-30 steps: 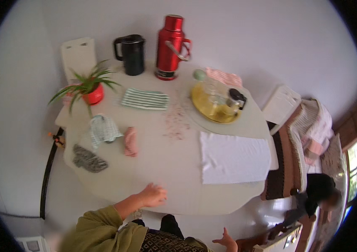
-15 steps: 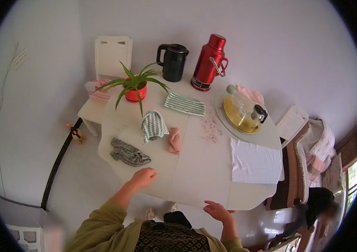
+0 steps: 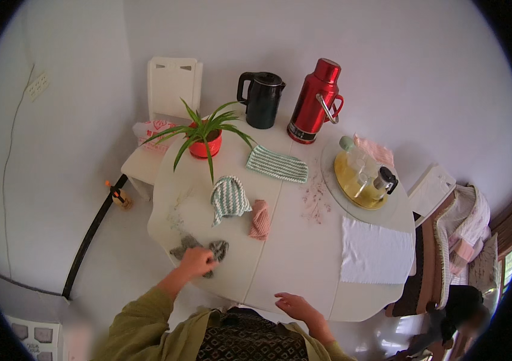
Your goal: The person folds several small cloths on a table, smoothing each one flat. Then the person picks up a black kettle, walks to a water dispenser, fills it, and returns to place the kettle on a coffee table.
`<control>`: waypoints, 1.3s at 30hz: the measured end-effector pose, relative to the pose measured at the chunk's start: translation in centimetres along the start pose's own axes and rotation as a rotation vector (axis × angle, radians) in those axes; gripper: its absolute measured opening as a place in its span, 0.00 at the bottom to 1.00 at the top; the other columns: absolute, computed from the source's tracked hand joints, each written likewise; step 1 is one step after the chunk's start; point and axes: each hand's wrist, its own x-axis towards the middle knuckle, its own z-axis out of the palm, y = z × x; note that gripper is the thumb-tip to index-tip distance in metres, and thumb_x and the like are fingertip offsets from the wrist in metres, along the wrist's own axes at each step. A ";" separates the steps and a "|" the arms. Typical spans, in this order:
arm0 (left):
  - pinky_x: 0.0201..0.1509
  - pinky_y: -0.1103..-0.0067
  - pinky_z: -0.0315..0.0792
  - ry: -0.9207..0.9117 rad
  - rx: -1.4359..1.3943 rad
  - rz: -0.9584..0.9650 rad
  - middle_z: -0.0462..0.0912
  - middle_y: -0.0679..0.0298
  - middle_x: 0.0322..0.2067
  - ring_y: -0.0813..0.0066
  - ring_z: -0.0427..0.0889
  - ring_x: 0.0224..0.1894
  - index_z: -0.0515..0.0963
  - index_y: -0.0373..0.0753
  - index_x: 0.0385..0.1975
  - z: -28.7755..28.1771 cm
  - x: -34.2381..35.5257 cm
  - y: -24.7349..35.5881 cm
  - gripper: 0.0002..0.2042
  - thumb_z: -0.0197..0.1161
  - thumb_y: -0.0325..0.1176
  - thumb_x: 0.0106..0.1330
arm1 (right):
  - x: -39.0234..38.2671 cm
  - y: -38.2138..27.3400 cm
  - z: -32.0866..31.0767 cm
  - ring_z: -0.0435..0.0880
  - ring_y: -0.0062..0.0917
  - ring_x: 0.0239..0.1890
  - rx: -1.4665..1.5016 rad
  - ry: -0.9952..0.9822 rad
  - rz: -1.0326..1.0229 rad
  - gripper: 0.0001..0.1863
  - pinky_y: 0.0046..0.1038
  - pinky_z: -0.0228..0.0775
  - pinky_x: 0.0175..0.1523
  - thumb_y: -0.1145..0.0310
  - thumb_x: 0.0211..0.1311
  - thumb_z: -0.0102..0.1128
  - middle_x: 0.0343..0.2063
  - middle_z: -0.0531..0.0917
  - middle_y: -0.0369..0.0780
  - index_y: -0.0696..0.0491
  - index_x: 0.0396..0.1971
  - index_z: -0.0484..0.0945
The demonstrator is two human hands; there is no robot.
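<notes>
Left grip [image 3: 199, 263] partly hides the grey cloth [image 3: 219, 248]

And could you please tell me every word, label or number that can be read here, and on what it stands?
White bag on the chair: red print, too small and creased to read.
Red thermos: pale marks on its dark base band, too small to read.
No other text is legible.
</notes>
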 end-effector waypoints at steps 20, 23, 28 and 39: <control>0.42 0.69 0.64 -0.034 -0.088 0.004 0.71 0.55 0.37 0.59 0.70 0.41 0.70 0.37 0.36 -6.2 2.8 -0.8 0.15 0.61 0.36 0.52 | 15.5 -8.8 -4.6 0.74 0.35 0.39 -0.122 0.530 -0.147 0.28 0.34 0.67 0.43 0.63 0.48 0.57 0.45 0.68 0.46 0.49 0.51 0.62; 0.41 0.69 0.66 0.025 -0.099 0.045 0.72 0.55 0.37 0.58 0.71 0.40 0.69 0.38 0.38 -6.9 3.3 -0.5 0.16 0.59 0.38 0.52 | 19.1 -10.2 -4.3 0.69 0.39 0.45 -0.273 0.704 -0.060 0.28 0.37 0.64 0.47 0.63 0.47 0.55 0.48 0.66 0.43 0.45 0.52 0.60; 0.41 0.74 0.67 -0.146 -0.246 -0.036 0.72 0.56 0.39 0.66 0.73 0.40 0.69 0.36 0.38 -8.0 3.6 -0.3 0.15 0.58 0.37 0.54 | 20.6 -8.6 -2.1 0.70 0.38 0.44 -0.197 0.513 0.075 0.25 0.34 0.64 0.47 0.64 0.51 0.51 0.45 0.69 0.40 0.40 0.52 0.61; 0.43 0.73 0.69 -0.727 -1.333 -0.163 0.70 0.60 0.42 0.70 0.72 0.43 0.59 0.35 0.51 -2.8 4.6 5.2 0.22 0.52 0.41 0.61 | 9.0 -10.9 -1.1 0.72 0.20 0.31 1.391 0.113 -0.145 0.14 0.21 0.66 0.35 0.68 0.60 0.37 0.33 0.73 0.37 0.56 0.44 0.64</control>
